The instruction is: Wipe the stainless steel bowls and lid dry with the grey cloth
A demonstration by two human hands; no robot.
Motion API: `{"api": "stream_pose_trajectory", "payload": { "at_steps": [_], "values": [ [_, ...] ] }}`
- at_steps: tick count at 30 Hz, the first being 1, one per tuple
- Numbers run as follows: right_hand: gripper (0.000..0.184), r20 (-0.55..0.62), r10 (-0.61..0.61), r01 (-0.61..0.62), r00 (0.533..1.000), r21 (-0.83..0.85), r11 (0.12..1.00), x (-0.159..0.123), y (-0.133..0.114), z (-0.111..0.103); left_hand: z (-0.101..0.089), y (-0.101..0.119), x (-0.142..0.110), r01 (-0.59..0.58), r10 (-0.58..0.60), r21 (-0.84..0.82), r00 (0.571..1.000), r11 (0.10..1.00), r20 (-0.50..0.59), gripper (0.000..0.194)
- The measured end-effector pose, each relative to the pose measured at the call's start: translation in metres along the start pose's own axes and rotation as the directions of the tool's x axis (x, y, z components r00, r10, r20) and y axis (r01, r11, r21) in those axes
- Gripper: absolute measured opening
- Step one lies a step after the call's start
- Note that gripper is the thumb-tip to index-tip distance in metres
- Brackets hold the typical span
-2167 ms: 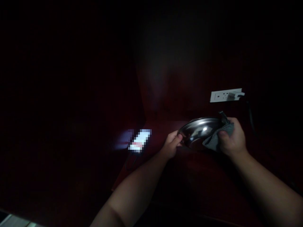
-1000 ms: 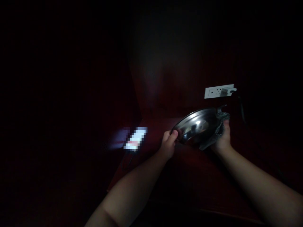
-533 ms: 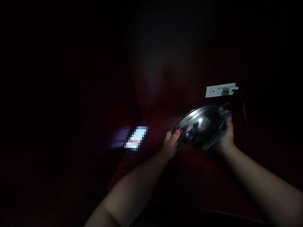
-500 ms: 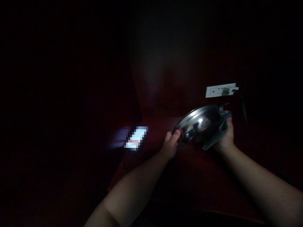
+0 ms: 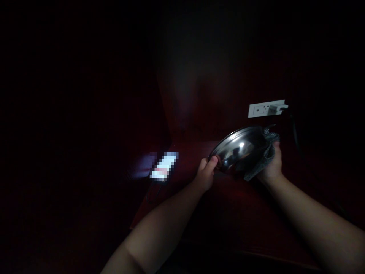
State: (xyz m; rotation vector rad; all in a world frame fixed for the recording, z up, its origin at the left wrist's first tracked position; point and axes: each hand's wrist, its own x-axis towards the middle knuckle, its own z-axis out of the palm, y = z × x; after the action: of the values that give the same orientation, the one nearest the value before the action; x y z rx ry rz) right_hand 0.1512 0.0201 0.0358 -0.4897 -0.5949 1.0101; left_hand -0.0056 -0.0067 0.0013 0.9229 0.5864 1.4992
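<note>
A shiny metal bowl (image 5: 238,150) is tilted above the dark red tabletop, its rounded outside toward me. My left hand (image 5: 207,174) is closed on the bowl's left rim, thumb on the outside. At the right side, my right hand (image 5: 273,163) is closed on a grey-green cloth (image 5: 264,161) pressed against the bowl. Most of the right fingers are hidden behind the cloth and bowl. The inside of the bowl cannot be seen.
A lit phone (image 5: 164,166), its screen blurred out, lies left of the bowl with a thin cable beside it. On the back wall is a white socket plate (image 5: 262,109) with a plug and hanging cord. The tabletop (image 5: 228,217) is dark red; surroundings are very dark.
Since the earliest frame the bowl has been tipped so its outside shows more, and my right hand has shifted lower behind the cloth. Over the last half second almost nothing has moved.
</note>
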Motion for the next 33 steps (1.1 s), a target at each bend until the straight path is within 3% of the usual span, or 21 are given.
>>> {"api": "stream_pose_trajectory", "payload": {
  "at_steps": [6, 16, 21, 28, 33],
  "values": [
    [0.038, 0.019, -0.015, 0.016, 1.0, -0.046, 0.999, 0.0023, 0.0024, -0.0021, -0.003, -0.0004, 0.0017, 0.045, -0.042, 0.052, 0.998, 0.998, -0.044, 0.037],
    [0.037, 0.04, -0.043, 0.048, 0.998, -0.132, 0.99, 0.0018, 0.002, -0.003, 0.0012, 0.0022, 0.0003, 0.025, -0.023, 0.071, 0.999, 0.997, -0.021, 0.044],
    [0.039, 0.029, -0.016, 0.018, 0.999, -0.077, 0.997, -0.0004, 0.0006, 0.0001, 0.0014, 0.0023, 0.0005, 0.024, -0.024, 0.055, 1.0, 0.998, -0.004, 0.047],
    [0.037, 0.064, -0.021, 0.027, 0.998, -0.095, 0.995, -0.0029, -0.0007, 0.0012, 0.0, 0.0027, 0.0007, 0.073, -0.069, 0.056, 0.996, 0.996, -0.063, 0.036],
    [0.04, -0.002, 0.008, -0.008, 1.0, -0.024, 1.0, -0.0026, -0.0015, 0.0036, 0.0004, 0.0018, 0.0015, 0.067, -0.062, 0.07, 0.996, 0.995, -0.063, 0.037]
  ]
}}
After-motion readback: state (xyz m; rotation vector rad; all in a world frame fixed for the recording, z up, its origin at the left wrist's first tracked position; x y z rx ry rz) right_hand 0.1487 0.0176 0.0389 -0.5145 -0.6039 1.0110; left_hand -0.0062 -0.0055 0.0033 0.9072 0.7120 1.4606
